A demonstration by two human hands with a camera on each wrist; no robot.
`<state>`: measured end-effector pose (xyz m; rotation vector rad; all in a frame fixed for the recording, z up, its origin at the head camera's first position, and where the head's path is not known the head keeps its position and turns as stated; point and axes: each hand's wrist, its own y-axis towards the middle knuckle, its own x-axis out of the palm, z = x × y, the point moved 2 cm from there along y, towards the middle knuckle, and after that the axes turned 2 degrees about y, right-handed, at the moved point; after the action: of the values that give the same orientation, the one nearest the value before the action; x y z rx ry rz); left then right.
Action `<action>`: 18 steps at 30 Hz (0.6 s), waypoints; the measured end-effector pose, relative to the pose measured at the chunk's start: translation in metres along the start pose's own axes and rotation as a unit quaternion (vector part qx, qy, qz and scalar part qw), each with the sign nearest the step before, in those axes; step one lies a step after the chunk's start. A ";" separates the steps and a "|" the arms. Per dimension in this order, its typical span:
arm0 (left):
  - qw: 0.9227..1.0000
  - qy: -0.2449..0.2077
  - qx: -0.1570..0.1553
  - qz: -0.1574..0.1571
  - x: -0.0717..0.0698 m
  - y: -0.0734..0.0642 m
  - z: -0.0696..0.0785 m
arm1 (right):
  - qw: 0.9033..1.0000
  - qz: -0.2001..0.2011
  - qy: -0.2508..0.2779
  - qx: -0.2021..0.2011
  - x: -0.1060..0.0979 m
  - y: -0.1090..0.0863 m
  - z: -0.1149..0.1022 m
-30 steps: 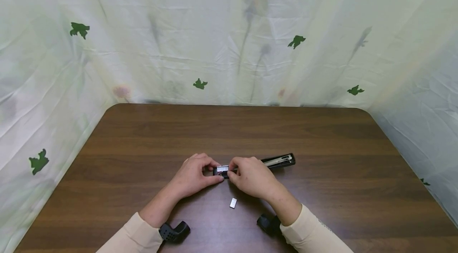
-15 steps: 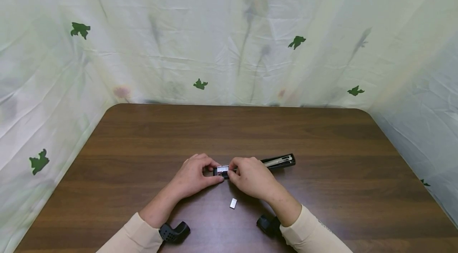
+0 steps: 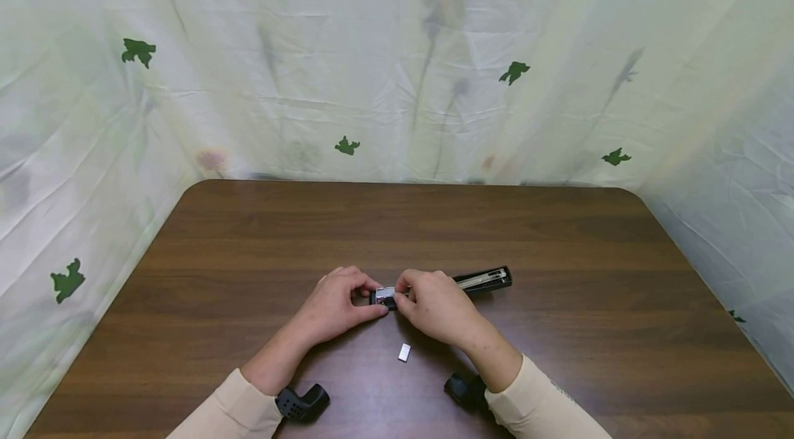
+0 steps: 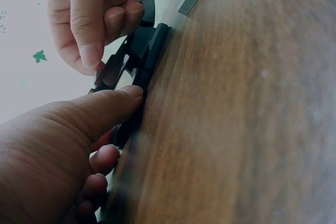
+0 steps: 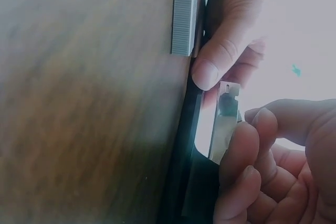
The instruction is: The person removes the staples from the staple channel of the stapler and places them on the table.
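A black stapler (image 3: 484,279) lies opened out long on the table, its top half stretched to the right. My left hand (image 3: 340,301) grips its left end between thumb and fingers; the thumb (image 4: 113,107) lies along the near side. With thumb and fingertips, my right hand (image 3: 442,304) pinches the stapler's silver metal magazine (image 5: 222,124) near its middle. The magazine stands up at an angle from the black body. My right fingers cover part of it. In front of the hands a short strip of staples (image 3: 404,353) lies on the wood.
Around the hands spreads a brown wooden table (image 3: 260,232) with rounded far corners. A pale curtain (image 3: 397,80) with green leaf shapes hangs behind it and at both sides. Black wrist cameras (image 3: 302,403) sit at both sleeve cuffs.
Both hands and the stapler stay almost in place. The silver part between the hands shows a slightly changed reflection, and the right fingertips have shifted a touch. The staple strip has not moved.
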<state>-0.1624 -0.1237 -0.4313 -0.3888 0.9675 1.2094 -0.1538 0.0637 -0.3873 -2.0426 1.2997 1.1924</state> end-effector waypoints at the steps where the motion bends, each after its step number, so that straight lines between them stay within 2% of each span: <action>1: 1.000 -0.001 0.000 0.000 0.000 0.000 0.000 | 1.000 0.000 0.002 0.000 0.000 0.000 0.000; 7: 1.000 0.001 -0.001 -0.002 0.000 0.000 0.000 | 1.000 -0.004 0.010 0.000 0.001 0.000 0.000; 18: 1.000 0.005 0.001 0.001 0.000 0.000 0.001 | 1.000 0.014 0.008 -0.010 0.001 0.001 0.000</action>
<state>-0.1623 -0.1230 -0.4302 -0.3928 0.9772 1.2085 -0.1548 0.0631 -0.3882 -2.0588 1.3329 1.2087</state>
